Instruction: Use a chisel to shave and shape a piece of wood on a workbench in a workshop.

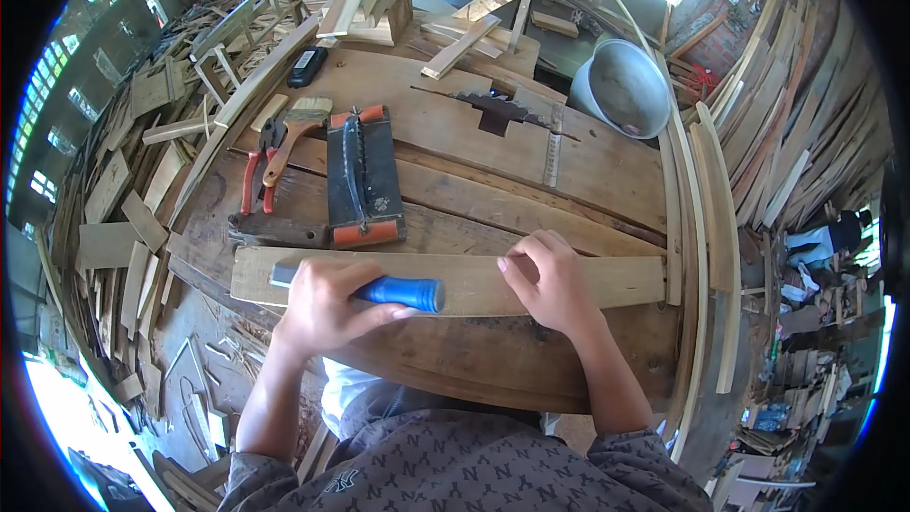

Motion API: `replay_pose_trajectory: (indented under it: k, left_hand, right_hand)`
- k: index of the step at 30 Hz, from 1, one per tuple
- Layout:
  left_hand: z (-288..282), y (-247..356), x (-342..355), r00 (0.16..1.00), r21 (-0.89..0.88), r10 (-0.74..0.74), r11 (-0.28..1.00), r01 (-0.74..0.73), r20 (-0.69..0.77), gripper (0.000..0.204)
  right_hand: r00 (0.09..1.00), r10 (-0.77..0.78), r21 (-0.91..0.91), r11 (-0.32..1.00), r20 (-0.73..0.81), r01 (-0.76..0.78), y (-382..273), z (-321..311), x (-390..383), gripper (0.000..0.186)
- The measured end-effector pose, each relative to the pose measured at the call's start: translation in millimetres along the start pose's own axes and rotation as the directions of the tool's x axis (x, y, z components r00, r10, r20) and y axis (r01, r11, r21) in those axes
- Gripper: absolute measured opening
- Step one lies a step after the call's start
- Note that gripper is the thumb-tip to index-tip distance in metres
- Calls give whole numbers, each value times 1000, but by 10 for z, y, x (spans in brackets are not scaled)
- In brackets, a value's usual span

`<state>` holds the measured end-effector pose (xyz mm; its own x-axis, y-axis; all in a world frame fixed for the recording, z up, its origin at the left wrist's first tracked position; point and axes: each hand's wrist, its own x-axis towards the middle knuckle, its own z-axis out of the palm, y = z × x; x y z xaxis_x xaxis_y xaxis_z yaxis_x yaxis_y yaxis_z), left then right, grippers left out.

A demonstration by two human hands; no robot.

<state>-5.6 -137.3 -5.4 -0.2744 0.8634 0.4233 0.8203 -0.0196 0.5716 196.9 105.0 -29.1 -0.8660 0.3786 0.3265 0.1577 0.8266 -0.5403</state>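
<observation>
A long pale wooden board (626, 283) lies crosswise on the bench in front of me, its right end tapering. My left hand (327, 303) is closed around a chisel with a blue handle (403, 293). Its grey metal part pokes out left of my knuckles, lying low over the board; the edge of the blade cannot be made out. Toward the right half of the board rests my right hand (550, 284), loosely curled, thumb apart from the fingers, with nothing visible in it. Its fingertips are partly hidden.
Beyond the board lie a black sanding block with orange ends (365, 175), a brush (296, 137), red-handled pliers (258, 171) and a black device (307, 67). A saw blade (502, 109) shows in the plank bench (455, 346). A metal bucket (621, 90) stands far right; wood scraps surround the bench.
</observation>
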Motion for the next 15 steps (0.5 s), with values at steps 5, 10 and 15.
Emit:
replay_pose_trajectory:
  k: [5, 10, 15]
  left_hand:
    - [60, 118, 40, 989, -64, 106, 993, -100, 107, 45]
    - [44, -1, -51, 999, 74, 31, 997, -34, 37, 46]
    - [17, -65, -162, 1000, 164, 6, 986, -11, 27, 49]
  right_hand:
    - [1000, -11, 19, 1000, -8, 11, 13, 6, 16, 21]
    - [1000, -18, 28, 999, -25, 19, -37, 43, 13, 20]
    - [1000, 9, 31, 999, 27, -10, 12, 23, -13, 25]
